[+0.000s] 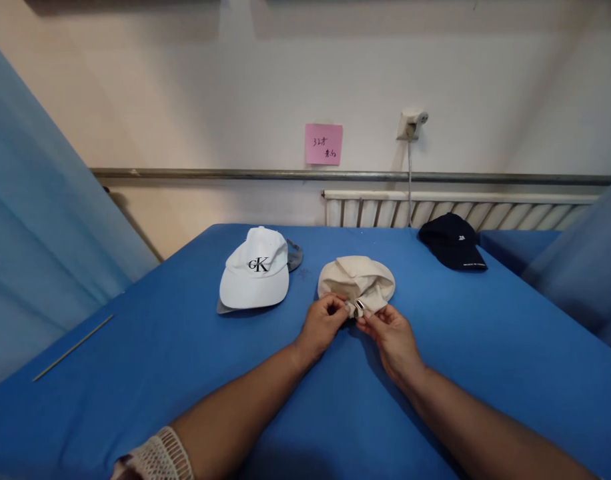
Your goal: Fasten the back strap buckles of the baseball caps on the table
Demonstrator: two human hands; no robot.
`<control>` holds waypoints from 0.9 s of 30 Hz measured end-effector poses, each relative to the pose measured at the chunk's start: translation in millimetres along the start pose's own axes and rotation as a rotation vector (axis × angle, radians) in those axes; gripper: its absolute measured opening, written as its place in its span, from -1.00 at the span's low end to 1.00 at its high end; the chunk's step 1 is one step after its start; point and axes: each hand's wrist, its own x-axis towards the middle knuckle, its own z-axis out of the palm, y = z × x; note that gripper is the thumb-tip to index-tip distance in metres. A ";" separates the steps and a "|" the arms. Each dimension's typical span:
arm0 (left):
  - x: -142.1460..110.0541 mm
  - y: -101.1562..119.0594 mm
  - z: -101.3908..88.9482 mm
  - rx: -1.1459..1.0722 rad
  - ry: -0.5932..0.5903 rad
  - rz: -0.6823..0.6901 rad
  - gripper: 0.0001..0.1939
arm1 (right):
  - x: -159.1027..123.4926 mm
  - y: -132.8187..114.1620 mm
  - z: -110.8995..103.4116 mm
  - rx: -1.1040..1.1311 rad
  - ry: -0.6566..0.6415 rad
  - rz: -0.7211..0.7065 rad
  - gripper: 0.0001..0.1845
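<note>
A beige cap (358, 270) rests on the blue-covered table, its back strap and small metal buckle (359, 305) facing me. My left hand (323, 323) pinches the strap just left of the buckle. On the other side, my right hand (389, 333) is closed on the strap close to the buckle, thumb and fingers together. Part of the strap is hidden behind my fingers.
To the left sits a white cap (255, 267) on top of a grey cap (295, 255). A navy cap (450, 240) lies at the right back edge. A thin stick (74, 347) lies at the left of the blue table (185, 347). Blue curtains (50, 187) flank it.
</note>
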 end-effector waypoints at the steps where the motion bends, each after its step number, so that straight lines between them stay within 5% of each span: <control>1: 0.5 -1.3 1.5 -0.025 0.029 -0.029 -0.80 | 0.3 -0.2 0.3 -0.004 0.005 -0.007 -0.61; 14: -2.7 7.2 0.4 -0.352 -0.092 -0.266 -0.64 | 5.8 -3.5 -10.3 0.164 -0.114 0.210 -0.72; 27: -6.1 8.9 -5.0 -0.475 -0.231 -0.299 -0.62 | 11.4 -12.0 -19.9 0.344 -0.215 0.312 -0.80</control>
